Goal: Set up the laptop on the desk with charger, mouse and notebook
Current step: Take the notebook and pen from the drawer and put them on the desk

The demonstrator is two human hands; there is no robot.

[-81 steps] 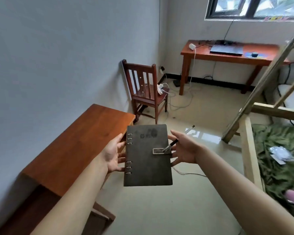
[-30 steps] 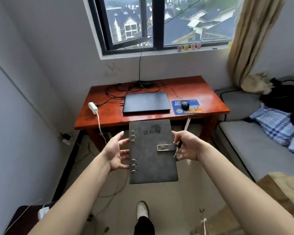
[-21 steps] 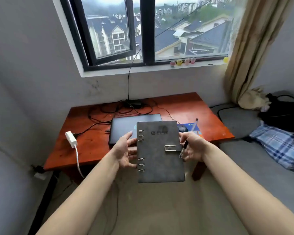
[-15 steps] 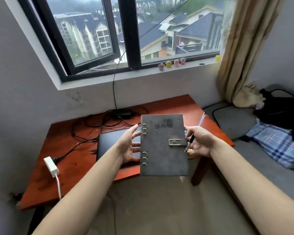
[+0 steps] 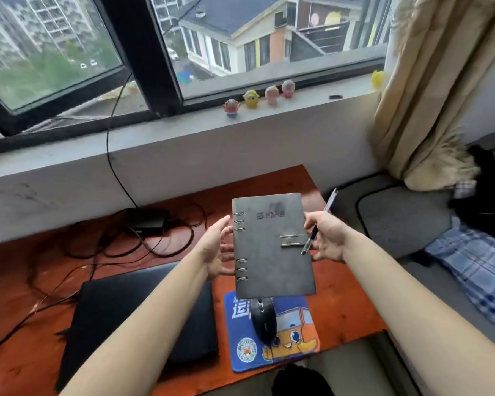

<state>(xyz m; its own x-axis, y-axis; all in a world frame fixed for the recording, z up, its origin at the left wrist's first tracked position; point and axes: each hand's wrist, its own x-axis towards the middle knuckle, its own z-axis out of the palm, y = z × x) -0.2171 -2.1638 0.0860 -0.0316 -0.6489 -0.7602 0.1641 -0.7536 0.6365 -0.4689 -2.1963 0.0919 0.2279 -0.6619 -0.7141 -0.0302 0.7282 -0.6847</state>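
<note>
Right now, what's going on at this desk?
A person is holding a closed grey notebook in the air above the wooden desk, the left hand at its ringed spine, the right hand at the clasp edge, also gripping a pen. On the desk lie a closed laptop, tangled cables, and a mouse on a blue mousepad.
</note>
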